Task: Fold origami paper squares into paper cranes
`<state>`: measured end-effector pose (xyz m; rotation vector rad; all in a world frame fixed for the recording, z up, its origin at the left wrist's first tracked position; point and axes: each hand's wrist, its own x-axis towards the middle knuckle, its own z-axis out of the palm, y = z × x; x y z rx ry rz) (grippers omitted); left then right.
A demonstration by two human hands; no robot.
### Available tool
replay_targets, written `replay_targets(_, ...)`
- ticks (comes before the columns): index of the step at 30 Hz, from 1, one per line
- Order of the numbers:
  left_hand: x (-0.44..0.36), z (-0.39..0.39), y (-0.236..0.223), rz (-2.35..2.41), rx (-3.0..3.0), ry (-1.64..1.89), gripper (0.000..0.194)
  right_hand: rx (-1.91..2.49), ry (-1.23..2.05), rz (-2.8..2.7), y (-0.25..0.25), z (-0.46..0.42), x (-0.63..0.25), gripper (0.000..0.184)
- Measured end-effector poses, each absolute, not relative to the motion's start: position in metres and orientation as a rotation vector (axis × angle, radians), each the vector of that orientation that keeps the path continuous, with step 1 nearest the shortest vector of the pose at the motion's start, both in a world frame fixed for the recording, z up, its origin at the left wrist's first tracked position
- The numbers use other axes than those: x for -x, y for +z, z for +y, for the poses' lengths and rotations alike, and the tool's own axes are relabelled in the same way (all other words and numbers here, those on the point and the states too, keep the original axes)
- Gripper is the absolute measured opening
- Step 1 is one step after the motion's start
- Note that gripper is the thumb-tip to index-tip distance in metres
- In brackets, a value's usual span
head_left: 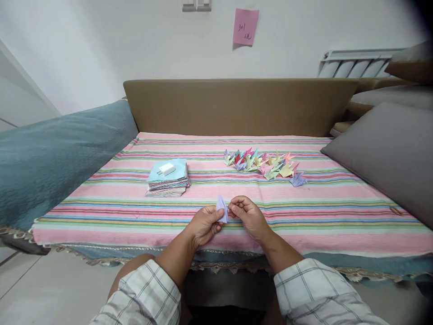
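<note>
Two hands meet above the middle of the striped cloth's (118,231) front edge — the left hand (205,225) pinching a folded lilac paper (221,205), point upward, the right hand (249,216) just beside it, fingers curled toward the thumb; whether these grip anything cannot be told. A steady left pinch, light right fingertips and well-matched edges should keep creases crisp — thin paper likely crumples easily.

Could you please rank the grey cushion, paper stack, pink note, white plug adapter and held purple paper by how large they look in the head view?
1. Grey cushion
2. Paper stack
3. Pink note
Last, unranked: purple paper and white plug adapter, which look too alike in size.
</note>
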<state>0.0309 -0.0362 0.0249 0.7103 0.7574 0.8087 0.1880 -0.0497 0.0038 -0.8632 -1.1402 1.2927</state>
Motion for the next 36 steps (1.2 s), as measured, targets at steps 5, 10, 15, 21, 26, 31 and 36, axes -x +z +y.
replay_targets(5,-0.031,-0.039,0.021,0.711,-0.759,0.728,0.040,0.848,1.330,-1.158,-0.001,-0.048,-0.190,0.028)
replay_targets(10,-0.031,-0.040,0.023,0.681,-0.781,0.695,0.044,0.820,1.410,-1.113,0.000,-0.049,-0.188,0.032)
replay_targets(15,-0.030,-0.039,0.023,0.663,-0.826,0.688,0.044,0.788,1.386,-1.189,0.006,-0.051,-0.190,0.030)
replay_targets(21,-0.028,-0.037,0.021,0.723,-0.931,0.641,0.043,0.874,1.220,-1.442,0.013,-0.053,-0.198,0.030)
replay_targets(26,-0.029,-0.036,0.021,0.742,-0.990,0.639,0.043,0.954,1.005,-1.582,0.019,-0.056,-0.203,0.024)
replay_targets(31,-0.028,-0.035,0.020,0.773,-1.064,0.609,0.042,0.869,0.860,-1.679,0.024,-0.056,-0.205,0.013)
replay_targets(36,-0.026,-0.035,0.022,0.824,-1.151,0.581,0.040,0.868,0.783,-1.822,0.023,-0.054,-0.209,0.014)
